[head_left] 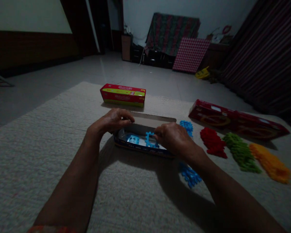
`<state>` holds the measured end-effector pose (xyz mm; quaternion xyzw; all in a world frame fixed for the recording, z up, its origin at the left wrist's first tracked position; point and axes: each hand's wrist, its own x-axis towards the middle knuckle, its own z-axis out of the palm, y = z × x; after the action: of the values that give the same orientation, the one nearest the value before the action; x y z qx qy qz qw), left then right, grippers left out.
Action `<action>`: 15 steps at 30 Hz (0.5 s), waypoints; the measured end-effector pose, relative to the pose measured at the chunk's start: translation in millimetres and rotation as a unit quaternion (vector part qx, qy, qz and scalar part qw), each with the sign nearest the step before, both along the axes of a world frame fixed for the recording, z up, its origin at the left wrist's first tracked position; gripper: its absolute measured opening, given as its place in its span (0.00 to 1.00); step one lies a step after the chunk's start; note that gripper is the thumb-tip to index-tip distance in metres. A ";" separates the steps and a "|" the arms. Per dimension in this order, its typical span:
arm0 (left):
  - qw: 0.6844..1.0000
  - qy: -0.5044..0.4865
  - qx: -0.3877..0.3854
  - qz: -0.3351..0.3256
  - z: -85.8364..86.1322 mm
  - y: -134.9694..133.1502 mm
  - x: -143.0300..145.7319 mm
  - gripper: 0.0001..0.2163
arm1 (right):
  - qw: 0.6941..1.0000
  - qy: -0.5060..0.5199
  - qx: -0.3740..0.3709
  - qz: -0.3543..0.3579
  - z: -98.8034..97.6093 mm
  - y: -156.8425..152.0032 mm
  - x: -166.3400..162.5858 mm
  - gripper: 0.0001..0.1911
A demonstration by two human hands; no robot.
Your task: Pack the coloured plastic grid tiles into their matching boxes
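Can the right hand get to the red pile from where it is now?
Probably yes. The red pile lies open on the rug beside the right hand, with nothing tall between, though that hand holds a blue piece in the box.

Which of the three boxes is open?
The middle box, under the left hand and right hand: its flap is up, with a blue piece inside. The red-and-yellow box behind and the long red box on the right are shut.

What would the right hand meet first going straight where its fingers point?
The right hand points left into the open box; first comes the blue piece at its fingers, probably already touched. Beyond lies a pale blue toy car; depth unclear.
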<state>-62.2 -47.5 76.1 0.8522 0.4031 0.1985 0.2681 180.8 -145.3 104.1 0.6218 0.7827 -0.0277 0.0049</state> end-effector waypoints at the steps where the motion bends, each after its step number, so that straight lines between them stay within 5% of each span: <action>1: 1.000 -0.002 0.001 -0.002 -0.2 0.2 0.1 0.13 | 1.000 -0.010 -0.013 0.001 -1.2 0.8 -2.5 0.11; 15: 1.000 -0.006 -0.003 -0.004 -0.2 0.7 0.5 0.12 | 0.998 -0.013 -0.056 -0.023 -2.3 3.5 -11.9 0.11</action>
<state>-61.6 -46.8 75.9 0.8520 0.3982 0.2014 0.2738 168.9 -141.8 101.8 0.6389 0.7651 -0.0633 0.0493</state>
